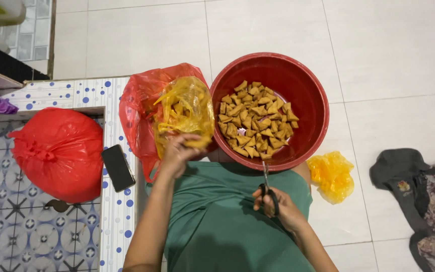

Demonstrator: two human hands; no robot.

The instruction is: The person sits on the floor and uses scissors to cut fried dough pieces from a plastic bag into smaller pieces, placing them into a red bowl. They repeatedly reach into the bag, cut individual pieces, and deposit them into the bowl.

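Well, far left: tied red plastic bag on patterned tile ledge, black phone just beside it. Next, open red bag w/ yellow plastic bag of fried pieces inside; left hand fingers gripping yellow bag's lower edge. Round red plastic basin full of brown triangular fried pieces sits on white floor tiles. Right hand fingers clenched thru scissors handles, blades pointing at basin. Crumpled yellow bag, dark cloth far right.
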